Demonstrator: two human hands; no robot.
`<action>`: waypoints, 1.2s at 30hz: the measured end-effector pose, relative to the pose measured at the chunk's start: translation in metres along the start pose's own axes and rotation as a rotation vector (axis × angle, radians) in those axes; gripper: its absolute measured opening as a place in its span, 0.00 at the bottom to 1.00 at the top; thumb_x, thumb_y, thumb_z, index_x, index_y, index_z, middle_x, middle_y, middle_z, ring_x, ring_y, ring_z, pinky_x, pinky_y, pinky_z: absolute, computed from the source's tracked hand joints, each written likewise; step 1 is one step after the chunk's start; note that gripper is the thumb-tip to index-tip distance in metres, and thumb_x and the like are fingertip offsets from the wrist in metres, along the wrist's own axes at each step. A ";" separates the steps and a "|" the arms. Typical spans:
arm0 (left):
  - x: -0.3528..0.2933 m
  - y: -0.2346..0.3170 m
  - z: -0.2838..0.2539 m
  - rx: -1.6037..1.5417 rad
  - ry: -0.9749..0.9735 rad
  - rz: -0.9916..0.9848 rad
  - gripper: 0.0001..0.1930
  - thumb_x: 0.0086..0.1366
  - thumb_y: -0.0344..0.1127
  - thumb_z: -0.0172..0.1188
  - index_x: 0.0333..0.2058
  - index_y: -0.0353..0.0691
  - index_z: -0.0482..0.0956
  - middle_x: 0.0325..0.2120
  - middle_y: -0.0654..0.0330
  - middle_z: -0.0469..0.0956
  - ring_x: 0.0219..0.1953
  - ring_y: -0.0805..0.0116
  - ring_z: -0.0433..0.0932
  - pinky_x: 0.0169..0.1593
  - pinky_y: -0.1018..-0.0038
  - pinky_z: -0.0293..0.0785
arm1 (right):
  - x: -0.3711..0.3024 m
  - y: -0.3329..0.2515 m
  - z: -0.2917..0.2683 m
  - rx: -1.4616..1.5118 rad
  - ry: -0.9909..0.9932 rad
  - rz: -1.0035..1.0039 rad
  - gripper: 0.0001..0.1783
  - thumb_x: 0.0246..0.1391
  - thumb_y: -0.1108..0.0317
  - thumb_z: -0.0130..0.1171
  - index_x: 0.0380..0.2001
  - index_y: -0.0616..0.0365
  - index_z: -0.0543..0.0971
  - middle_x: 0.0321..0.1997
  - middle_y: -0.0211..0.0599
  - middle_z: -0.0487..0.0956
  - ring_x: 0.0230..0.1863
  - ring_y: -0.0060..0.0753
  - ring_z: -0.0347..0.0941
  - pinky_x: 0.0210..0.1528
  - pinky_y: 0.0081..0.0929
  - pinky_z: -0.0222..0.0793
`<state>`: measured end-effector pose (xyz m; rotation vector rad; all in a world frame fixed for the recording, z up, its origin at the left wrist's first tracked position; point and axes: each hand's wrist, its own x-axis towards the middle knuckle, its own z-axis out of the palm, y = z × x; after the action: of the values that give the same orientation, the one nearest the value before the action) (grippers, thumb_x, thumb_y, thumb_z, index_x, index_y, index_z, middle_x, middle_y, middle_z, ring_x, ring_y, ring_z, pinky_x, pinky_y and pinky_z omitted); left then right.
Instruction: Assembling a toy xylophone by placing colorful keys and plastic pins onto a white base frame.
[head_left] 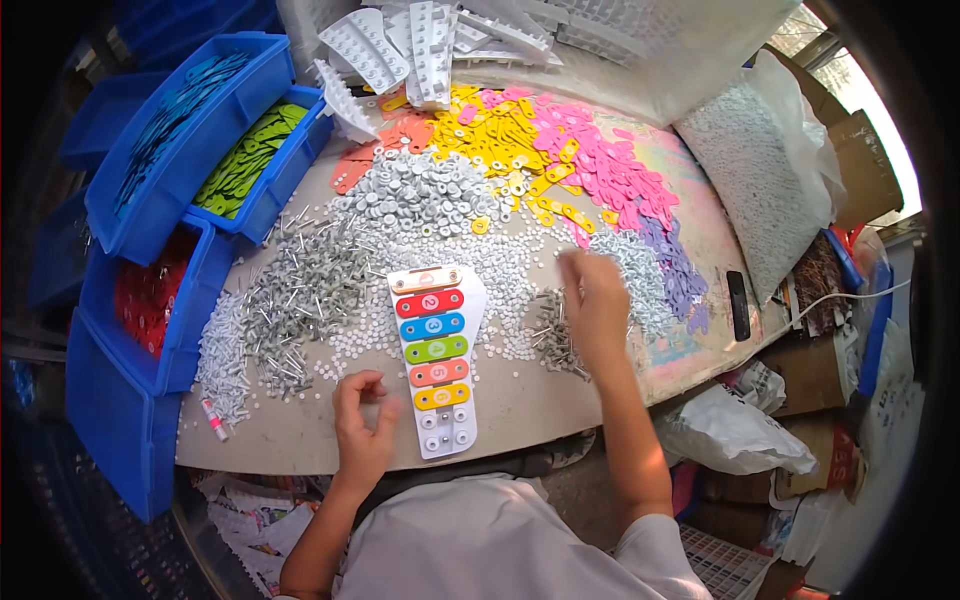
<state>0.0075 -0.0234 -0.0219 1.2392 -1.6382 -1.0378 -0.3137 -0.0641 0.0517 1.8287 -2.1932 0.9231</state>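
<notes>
In front of me on the table lies a toy xylophone point(437, 349) with a white base. Cream, red, blue, green, coral and yellow bars cross it, and bare white pegs show at its near end. My left hand point(365, 425) is just left of the base, fingers loosely curled, thumb apart, nothing held. My right hand point(597, 300) reaches over the parts to the right of the xylophone, its fingers drawn together. Close beyond its fingertips lies a pink bar point(579, 235); whether they grip anything is hidden.
White-grey washers point(410, 190), nails point(300, 290), yellow bars point(490, 130), pink bars point(610, 170) and purple bars point(680, 265) lie in heaps. Blue bins point(150, 235) stand left, white bases point(430, 50) at the back. A black phone-like object point(738, 305) and a bulging sack point(750, 170) are right.
</notes>
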 end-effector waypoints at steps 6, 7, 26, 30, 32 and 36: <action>0.005 -0.001 0.002 -0.117 0.030 -0.110 0.08 0.73 0.28 0.59 0.48 0.35 0.76 0.37 0.63 0.76 0.42 0.75 0.74 0.51 0.76 0.71 | 0.054 0.089 0.029 -0.403 -0.181 0.036 0.09 0.56 0.62 0.66 0.34 0.56 0.84 0.34 0.44 0.82 0.42 0.50 0.77 0.46 0.46 0.70; 0.005 -0.003 0.002 -0.099 0.035 -0.105 0.08 0.71 0.28 0.60 0.47 0.34 0.77 0.38 0.60 0.76 0.41 0.71 0.75 0.50 0.74 0.72 | 0.053 0.094 0.033 -0.433 -0.211 0.049 0.09 0.54 0.63 0.68 0.32 0.57 0.84 0.33 0.44 0.82 0.41 0.50 0.77 0.45 0.47 0.70; 0.006 0.000 -0.001 0.041 -0.003 -0.021 0.08 0.70 0.26 0.60 0.46 0.33 0.78 0.39 0.59 0.77 0.42 0.70 0.77 0.49 0.74 0.74 | 0.030 0.082 0.011 0.110 -0.115 0.201 0.09 0.61 0.74 0.64 0.42 0.65 0.76 0.27 0.44 0.78 0.27 0.38 0.74 0.33 0.35 0.69; 0.004 0.000 -0.003 0.031 0.000 -0.018 0.08 0.70 0.26 0.60 0.46 0.33 0.78 0.39 0.59 0.77 0.42 0.70 0.78 0.49 0.74 0.74 | 0.012 0.079 -0.006 0.006 -0.067 0.211 0.17 0.64 0.73 0.62 0.56 0.60 0.78 0.28 0.41 0.74 0.27 0.36 0.71 0.34 0.34 0.69; 0.003 0.006 -0.003 0.008 0.001 -0.024 0.08 0.70 0.26 0.60 0.46 0.33 0.78 0.39 0.59 0.77 0.42 0.70 0.77 0.49 0.74 0.74 | -0.001 0.085 -0.014 0.004 -0.024 0.099 0.19 0.66 0.72 0.60 0.59 0.58 0.77 0.31 0.39 0.72 0.27 0.33 0.70 0.33 0.32 0.68; 0.000 0.024 -0.008 0.039 0.020 -0.022 0.08 0.66 0.25 0.62 0.44 0.35 0.79 0.34 0.57 0.77 0.40 0.62 0.77 0.48 0.67 0.72 | -0.026 0.061 -0.032 0.535 -0.112 0.448 0.21 0.68 0.76 0.53 0.63 0.56 0.77 0.34 0.31 0.72 0.29 0.25 0.70 0.33 0.23 0.72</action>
<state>0.0078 -0.0201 0.0028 1.2918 -1.6405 -1.0079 -0.3729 -0.0206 0.0431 1.6121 -2.6811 1.6677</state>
